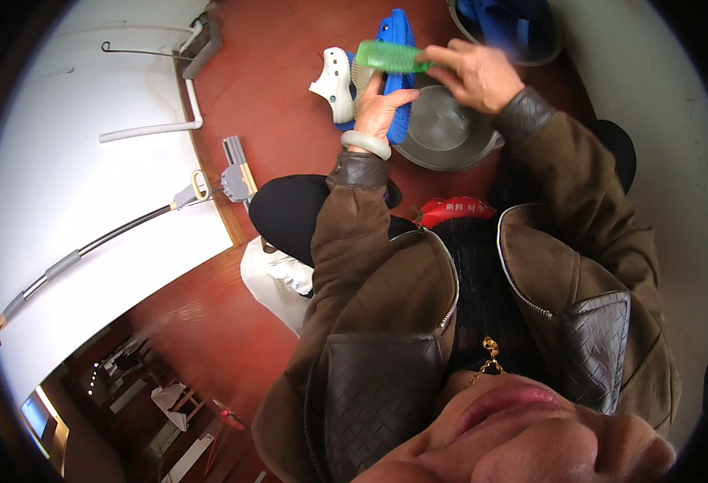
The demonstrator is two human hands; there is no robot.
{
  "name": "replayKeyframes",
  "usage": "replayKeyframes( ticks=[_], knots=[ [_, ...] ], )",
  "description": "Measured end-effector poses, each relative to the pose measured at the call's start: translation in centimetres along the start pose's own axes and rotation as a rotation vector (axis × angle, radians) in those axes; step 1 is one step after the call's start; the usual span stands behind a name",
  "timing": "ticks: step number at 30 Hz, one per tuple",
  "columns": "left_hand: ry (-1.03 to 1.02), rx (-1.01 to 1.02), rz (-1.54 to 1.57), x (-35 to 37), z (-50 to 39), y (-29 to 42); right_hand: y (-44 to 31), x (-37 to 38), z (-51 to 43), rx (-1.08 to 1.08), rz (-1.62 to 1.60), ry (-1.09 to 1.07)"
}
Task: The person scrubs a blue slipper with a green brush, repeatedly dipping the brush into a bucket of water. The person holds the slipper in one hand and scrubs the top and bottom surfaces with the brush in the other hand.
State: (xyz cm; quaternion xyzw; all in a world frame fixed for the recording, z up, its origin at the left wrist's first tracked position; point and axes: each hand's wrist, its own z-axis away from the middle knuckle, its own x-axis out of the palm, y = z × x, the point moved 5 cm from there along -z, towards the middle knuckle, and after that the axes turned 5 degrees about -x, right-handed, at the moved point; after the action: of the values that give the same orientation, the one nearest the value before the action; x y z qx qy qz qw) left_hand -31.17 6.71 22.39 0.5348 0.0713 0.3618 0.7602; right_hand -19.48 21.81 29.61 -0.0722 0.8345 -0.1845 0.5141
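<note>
Gripped in my left hand (380, 113) is a blue foam clog (398, 124), turned on its side above a metal basin (435, 158). A pale bangle circles that wrist. My right hand (482, 77) holds a translucent green plastic brush (386, 57) by one end. The brush lies across the clog in view; whether its bristles touch the shoe I cannot tell. Liquid seems to glint in the basin. Just left of my left hand, a white clog (335, 84) rests on the floor, with more blue footwear partly hidden beside it.
Another basin (556, 51) with blue items stands at the upper right, near the pale wall (662, 151). A flat mop (127, 232) leans at the left wall. Near my knees lie a red printed bag (456, 209) and a white bag (272, 271). The floor (263, 72) is reddish.
</note>
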Motion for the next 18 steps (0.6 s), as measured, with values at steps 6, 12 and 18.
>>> replayKeyframes(
  ticks=[6, 12, 18],
  knots=[
    [0.055, 0.17, -0.302, -1.7, 0.3, 4.6, -0.8, -2.6, -3.5, -0.089, -0.06, 0.136],
    [0.225, -0.006, -0.613, -3.9, 0.1, 4.2, 0.9, 0.5, -2.3, -0.025, -0.028, 0.17],
    [0.159, 0.186, -0.671, -1.7, 0.2, 1.3, 5.8, 2.9, -3.3, 0.248, -0.763, 0.143]
  ],
)
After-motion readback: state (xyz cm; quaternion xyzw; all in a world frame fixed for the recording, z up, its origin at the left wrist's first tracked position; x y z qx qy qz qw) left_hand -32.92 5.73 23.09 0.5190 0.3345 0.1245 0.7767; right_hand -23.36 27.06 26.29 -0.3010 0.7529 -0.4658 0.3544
